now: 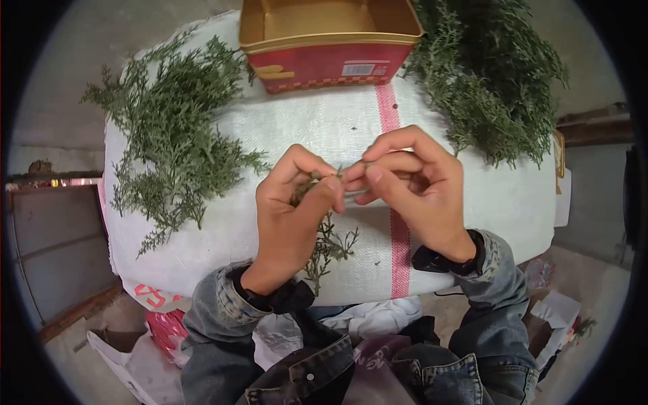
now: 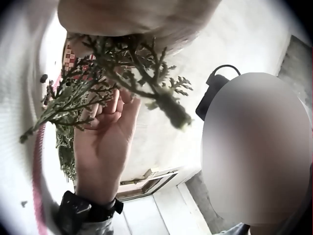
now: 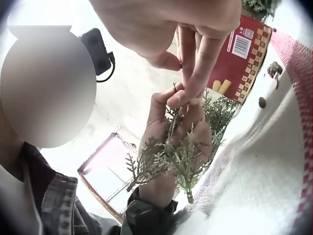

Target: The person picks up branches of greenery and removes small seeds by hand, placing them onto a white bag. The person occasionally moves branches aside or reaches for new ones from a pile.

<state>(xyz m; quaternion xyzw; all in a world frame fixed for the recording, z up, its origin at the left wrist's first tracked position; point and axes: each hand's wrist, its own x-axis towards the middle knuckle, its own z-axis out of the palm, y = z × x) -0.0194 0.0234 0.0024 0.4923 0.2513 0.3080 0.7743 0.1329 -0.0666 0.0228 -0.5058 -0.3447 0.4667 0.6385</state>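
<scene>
My left hand [image 1: 291, 209] grips leafy evergreen sprigs [image 1: 329, 246] between thumb and fingers. Their cut woody stems poke out below the palm, and one thick stub [image 2: 172, 111] shows large in the left wrist view. Close beside it, my right hand [image 1: 422, 192] pinches a small greenish bit [image 1: 368, 165] between thumb and index finger. The other right fingers reach over to the left fingertips, around the sprig tip. In the right wrist view, flat scaly leaves [image 3: 181, 159] hang in front of the left palm [image 3: 200, 139].
A red and gold open tin [image 1: 331, 61] stands at the back. Evergreen branches are heaped at the left [image 1: 175, 128] and right [image 1: 486, 81]. White woven cloth [image 1: 297, 121] with a pink stripe [image 1: 399, 250] covers the table. Small dark bits [image 3: 262, 102] lie on it.
</scene>
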